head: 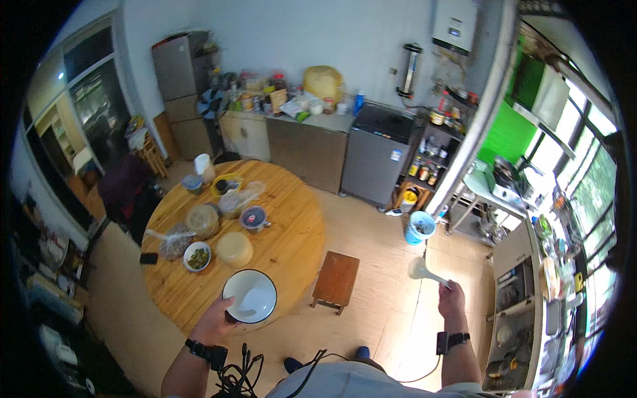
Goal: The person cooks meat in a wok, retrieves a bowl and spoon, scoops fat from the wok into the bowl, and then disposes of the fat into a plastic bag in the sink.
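Observation:
A white bowl [253, 294] with a dark rim is gripped at its left side by my left hand [217, 318], thumb over the edge. It is held at the near edge of a round wooden table [286, 224]. Out to the right, my right hand [452, 301] grasps the handle of a pale ladle or rice paddle [422, 269], its head pointing left above the floor. On the table near the bowl are a small bowl of green food [197, 256], a beige round container [235, 249] and a lidded container [254, 218].
A low wooden stool [336, 279] stands right of the table. Farther off are a blue bucket [420, 227], a washing machine [378, 151] and a cluttered counter [308, 122]. Kitchen cabinets [512, 298] line the right side. Black cables [244, 370] hang at my waist.

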The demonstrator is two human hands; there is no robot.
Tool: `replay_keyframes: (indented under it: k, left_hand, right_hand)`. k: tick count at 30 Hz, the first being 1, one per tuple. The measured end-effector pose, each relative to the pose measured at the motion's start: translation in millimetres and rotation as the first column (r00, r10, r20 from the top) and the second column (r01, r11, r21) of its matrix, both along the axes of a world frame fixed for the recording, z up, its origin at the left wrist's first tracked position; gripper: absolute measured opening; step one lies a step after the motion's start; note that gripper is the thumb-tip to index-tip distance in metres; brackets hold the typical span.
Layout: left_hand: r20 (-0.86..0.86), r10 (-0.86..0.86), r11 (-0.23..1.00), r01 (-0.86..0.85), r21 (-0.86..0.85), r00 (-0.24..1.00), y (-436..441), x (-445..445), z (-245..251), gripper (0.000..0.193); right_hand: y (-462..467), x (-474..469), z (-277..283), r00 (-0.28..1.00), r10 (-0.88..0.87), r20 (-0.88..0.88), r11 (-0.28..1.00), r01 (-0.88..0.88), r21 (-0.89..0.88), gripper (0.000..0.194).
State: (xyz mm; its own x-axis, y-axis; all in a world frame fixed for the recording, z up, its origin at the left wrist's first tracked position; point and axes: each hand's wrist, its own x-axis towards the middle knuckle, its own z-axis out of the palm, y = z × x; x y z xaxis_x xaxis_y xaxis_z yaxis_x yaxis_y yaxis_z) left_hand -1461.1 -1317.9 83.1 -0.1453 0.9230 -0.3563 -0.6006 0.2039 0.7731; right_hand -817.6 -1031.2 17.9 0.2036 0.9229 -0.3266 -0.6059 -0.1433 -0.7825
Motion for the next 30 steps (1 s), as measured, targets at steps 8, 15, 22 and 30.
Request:
replay_keyframes:
  k: [8, 15, 22, 30]
  left_hand:
    - [0.062, -0.22, 0.973, 0.224, -0.064, 0.974, 154, 174, 9, 0.045]
    - [0.068, -0.417, 0.909, 0.417, 0.013, 0.906, 287, 362, -12, 0.044]
    - [0.024, -0.525, 0.846, 0.525, -0.091, 0.85, 417, 516, -1, 0.05]
    - [0.015, -0.767, 0.642, 0.767, 0.01, 0.642, 639, 651, -28, 0.049]
  right_hand:
    - [-106, 306, -47, 0.957, -0.268, -0.108, 0.962, 0.271, 0.017, 0.019]
    - [-125, 504, -32, 0.939, -0.335, 0.081, 0.942, 0.333, 0.034, 0.021]
    - [-63, 565, 5, 0.963, -0.271, -0.008, 0.961, 0.27, -0.054, 0.041]
    - [30, 631, 8, 0.919, -0.388, -0.062, 0.921, 0.384, -0.069, 0.038]
